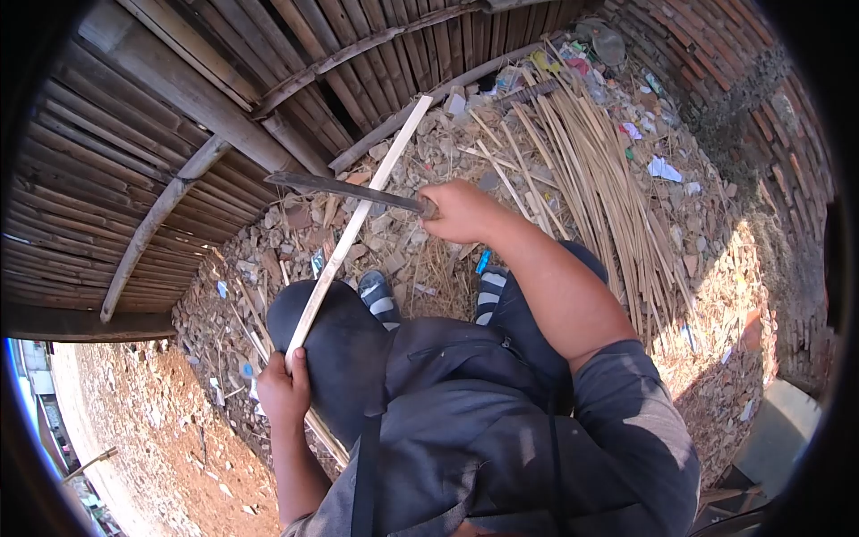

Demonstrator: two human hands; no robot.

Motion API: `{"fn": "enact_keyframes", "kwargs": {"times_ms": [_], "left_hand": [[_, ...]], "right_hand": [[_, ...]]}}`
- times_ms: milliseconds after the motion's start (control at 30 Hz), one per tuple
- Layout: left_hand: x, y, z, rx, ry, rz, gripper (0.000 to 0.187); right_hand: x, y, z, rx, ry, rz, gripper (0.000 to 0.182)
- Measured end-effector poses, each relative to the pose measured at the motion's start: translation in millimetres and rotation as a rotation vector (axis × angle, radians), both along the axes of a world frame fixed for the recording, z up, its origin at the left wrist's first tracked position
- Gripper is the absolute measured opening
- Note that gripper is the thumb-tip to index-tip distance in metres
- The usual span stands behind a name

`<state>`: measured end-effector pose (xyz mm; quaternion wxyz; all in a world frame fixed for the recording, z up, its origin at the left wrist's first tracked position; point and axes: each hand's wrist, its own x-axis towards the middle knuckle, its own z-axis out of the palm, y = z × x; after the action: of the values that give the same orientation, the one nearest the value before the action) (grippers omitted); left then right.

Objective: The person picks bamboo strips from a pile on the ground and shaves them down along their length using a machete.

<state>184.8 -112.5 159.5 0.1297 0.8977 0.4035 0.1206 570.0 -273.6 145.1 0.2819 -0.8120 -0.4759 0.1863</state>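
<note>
A long pale wooden strip (344, 243) slants up from my left thigh towards the bamboo wall. Its lower part is in my left hand (284, 387), which is closed round it with the thumb on top. My right hand (458, 212) is closed round the handle of a dark long-bladed knife (344, 186). The blade points left and crosses the strip at about its middle; whether it touches the strip I cannot tell. Below my left hand, more of a strip (324, 436) shows beside my left forearm.
A large bundle of thin strips (595, 188) lies on the rubble at the right. Bamboo slats (89, 192) form a wall at the upper left, and a brick wall (716, 45) stands at the right. Litter and stones (664, 168) cover the ground round my sandalled feet.
</note>
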Motion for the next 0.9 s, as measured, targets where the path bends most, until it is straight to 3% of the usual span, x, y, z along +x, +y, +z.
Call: {"fn": "enact_keyframes", "kwargs": {"times_ms": [900], "left_hand": [[0, 2, -2, 0.029, 0.004, -0.011, 0.051]], "right_hand": [[2, 2, -5, -0.035, 0.019, -0.007, 0.033]]}}
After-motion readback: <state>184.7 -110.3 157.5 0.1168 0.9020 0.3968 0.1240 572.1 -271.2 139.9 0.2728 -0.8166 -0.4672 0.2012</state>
